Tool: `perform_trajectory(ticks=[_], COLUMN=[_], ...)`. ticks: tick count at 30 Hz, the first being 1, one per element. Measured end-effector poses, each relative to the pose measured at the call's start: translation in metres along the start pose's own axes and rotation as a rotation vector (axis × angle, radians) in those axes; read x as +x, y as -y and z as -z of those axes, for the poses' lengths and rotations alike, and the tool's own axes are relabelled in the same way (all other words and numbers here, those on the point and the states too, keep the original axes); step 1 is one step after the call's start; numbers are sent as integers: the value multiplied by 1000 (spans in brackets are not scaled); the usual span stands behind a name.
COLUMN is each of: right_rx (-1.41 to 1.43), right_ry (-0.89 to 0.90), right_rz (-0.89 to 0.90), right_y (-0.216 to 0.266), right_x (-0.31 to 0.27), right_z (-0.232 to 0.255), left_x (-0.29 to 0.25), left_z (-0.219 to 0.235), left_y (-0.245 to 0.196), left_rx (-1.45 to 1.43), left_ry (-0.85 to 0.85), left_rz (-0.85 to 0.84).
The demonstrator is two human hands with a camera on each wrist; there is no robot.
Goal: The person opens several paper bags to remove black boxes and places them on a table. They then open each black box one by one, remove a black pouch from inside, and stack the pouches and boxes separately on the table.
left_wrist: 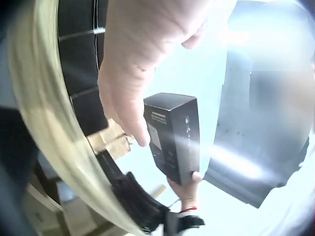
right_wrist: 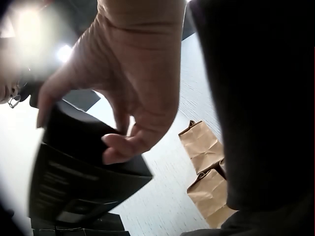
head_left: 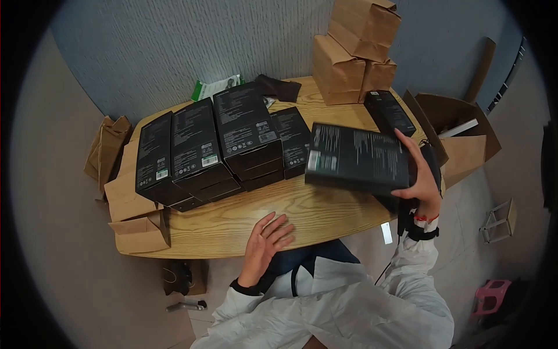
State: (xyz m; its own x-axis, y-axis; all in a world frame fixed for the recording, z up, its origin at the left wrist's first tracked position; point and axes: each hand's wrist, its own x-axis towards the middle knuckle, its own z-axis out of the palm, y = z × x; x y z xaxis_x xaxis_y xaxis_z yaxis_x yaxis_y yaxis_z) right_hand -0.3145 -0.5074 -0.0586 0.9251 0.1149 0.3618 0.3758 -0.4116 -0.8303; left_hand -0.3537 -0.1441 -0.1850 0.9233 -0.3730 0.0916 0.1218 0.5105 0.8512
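The right hand (head_left: 423,177) grips one end of a black printed box (head_left: 357,157), held up over the right part of the wooden table. In the right wrist view the thumb and fingers of the right hand (right_wrist: 123,83) lie on opposite sides of the box (right_wrist: 83,172). Near the table's front edge the left hand (head_left: 264,247) is raised with its fingers spread, holding nothing. The left wrist view shows the left hand (left_wrist: 133,69) apart from the held box (left_wrist: 177,137). Stacked black boxes (head_left: 244,122) stand left of the held one.
Brown paper bags (head_left: 360,52) are piled at the table's back right, beside a flat black box (head_left: 389,113). An open carton (head_left: 471,154) stands off the right edge. Folded brown paper (head_left: 139,232) lies at the left edge. A green packet (head_left: 215,87) and dark cloth (head_left: 279,88) lie behind the stacks.
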Motion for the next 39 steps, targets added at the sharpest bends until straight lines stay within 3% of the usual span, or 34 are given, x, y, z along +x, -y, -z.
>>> perform_trajectory(ticks=[2,4,5,6,7,8,9,11,12,14,16,18,21,25,30,34,37,39], right_rx=[-91,33,46,45,134,223,440,653,853,801,774,590,744,824,839,714,526,210], right_ry=[256,530,644,638,552,467,230,10,111,275,276,89,-10,6,160,202,188,60], right_rz=[62,63,186,187,74,-37,-115,-211,-244,-494,-398,-367,-401,-428,-556,-589,-448,-454], right_y=[1,0,-1,1,2,4,1,-10,-17,-10,7,12,18,-2,-45,-56,-70,-69], right_x=[-11,-10,-5,-6,-9,-12,-12,-16,-23,-29,-29,-27,-3,58,126,138,140,142], right_z=[18,12,4,-2,-8,-16,-32,-55,-65,-88,-106,-113,-89,-73,-97,-115,-118,-106], left_x=[6,10,3,3,5,4,3,3,5,14,21,26,29,25,7,0,-1,0], left_z=[-15,-20,-27,-20,-13,-8,-12,-34,-42,-63,-71,-77,-84,-67,-52,-37,-32,-32], left_y=[-9,4,2,8,11,12,9,-2,-2,-2,15,16,7,11,10,12,13,11], left_rx=[-332,-568,-478,-461,-441,-598,-581,-621,-508,-409,-325,-295,-195,-108,8,10,3,-6], left_ry=[157,277,160,113,65,43,-6,-104,-125,-210,-206,-207,27,71,-29,-66,-91,-104], left_rz=[199,283,314,357,396,380,294,164,110,62,91,107,-38,33,101,104,116,142])
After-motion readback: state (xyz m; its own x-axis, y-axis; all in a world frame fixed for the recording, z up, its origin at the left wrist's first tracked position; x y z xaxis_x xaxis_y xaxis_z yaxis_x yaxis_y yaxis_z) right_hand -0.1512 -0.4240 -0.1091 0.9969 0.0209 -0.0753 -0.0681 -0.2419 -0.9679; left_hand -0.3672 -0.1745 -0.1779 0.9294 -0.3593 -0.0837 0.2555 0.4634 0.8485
